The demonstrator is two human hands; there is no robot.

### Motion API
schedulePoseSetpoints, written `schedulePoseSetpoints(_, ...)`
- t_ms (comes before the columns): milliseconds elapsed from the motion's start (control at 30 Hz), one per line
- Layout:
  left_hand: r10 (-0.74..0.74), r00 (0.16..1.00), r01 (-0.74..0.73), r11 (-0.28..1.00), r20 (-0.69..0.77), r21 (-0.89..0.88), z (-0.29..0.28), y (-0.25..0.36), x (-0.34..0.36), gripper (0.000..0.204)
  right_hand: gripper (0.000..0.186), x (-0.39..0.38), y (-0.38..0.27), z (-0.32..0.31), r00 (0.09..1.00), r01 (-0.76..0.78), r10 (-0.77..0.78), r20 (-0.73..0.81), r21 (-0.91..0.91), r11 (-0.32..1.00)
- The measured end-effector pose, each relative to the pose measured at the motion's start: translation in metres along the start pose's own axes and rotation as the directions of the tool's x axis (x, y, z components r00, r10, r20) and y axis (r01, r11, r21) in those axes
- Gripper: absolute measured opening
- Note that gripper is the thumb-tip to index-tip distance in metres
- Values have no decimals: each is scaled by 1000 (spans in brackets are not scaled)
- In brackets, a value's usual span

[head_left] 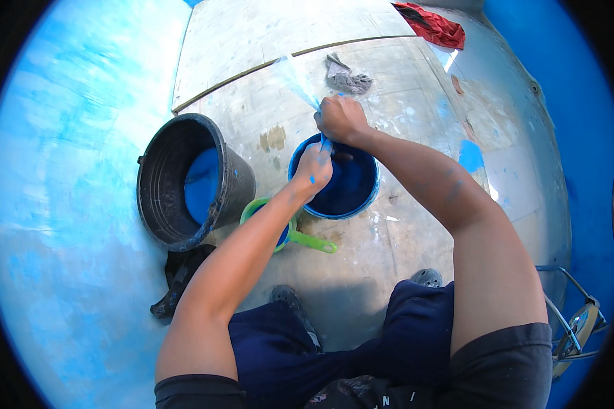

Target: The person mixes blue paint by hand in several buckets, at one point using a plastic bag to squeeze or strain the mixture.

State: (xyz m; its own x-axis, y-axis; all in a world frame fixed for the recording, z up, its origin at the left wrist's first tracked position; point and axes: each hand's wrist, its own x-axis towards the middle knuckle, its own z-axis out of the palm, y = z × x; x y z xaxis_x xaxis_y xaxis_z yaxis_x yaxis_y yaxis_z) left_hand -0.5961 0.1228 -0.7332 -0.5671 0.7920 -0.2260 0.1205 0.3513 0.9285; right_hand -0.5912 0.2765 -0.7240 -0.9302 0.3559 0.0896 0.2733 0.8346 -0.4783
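Note:
Over a round bucket (344, 191) of dark blue liquid, my left hand (314, 167) is closed on the lower part of a narrow, translucent blue-streaked plastic piece (299, 85), possibly a bag. Just above it, my right hand (341, 117) grips the same piece higher up, and its pale loose end extends toward the upper left. Blue smears mark my skin. Left of that bucket, a green long-handled dipper (312, 243) is partly hidden by my left forearm.
A large black tub (158, 184) with blue inside stands at left, a dark cloth (184, 273) beside it. A grey rag (351, 82) lies on the stained floor (402, 259) beyond my hands; a red fabric bundle (436, 27) lies farther back. A metal-framed object (580, 324) is at lower right.

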Motion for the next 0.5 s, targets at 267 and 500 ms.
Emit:
schedulePoseSetpoints(267, 218, 967, -191, 963, -131, 191, 14, 7, -16, 39, 22, -4, 2, 2, 997, 81, -82, -14, -45, 996)
schedulePoseSetpoints(500, 246, 962, -187, 912, -122, 364, 5, -5, -19, 43, 23, -7, -3, 3, 995, 97, -96, 13, -75, 992)
